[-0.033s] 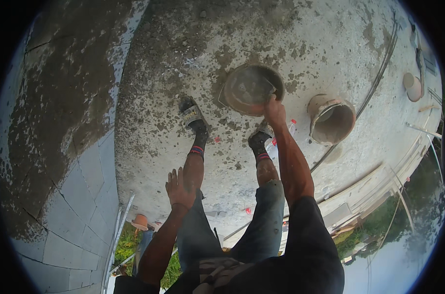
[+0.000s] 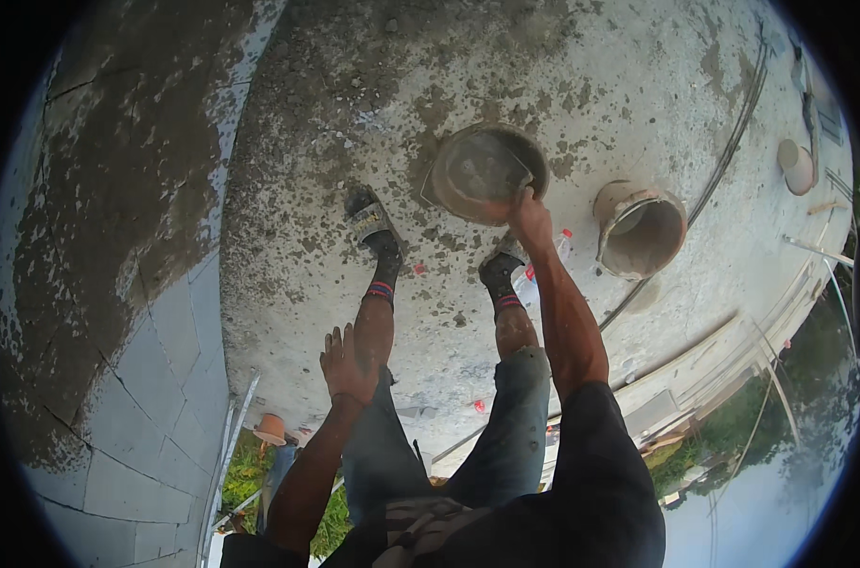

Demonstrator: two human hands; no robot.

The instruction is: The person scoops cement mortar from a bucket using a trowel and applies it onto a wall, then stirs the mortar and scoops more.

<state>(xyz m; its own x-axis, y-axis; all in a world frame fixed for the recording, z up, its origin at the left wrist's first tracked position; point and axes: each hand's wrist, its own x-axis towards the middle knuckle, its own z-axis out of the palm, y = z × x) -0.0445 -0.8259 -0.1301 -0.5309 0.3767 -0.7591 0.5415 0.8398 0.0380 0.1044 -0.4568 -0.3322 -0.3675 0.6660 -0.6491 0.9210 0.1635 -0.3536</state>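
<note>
Wall is part-coated; pale blocks are bare. Right hand curls at the rim of the basin on the floor, its hold unclear. Left hand appears empty, fingers extended.

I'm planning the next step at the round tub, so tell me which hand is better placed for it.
Probably the right: the right hand is at the near right edge of the round tub, while the left hand, open, is back by the left leg, well short of the tub.
</note>
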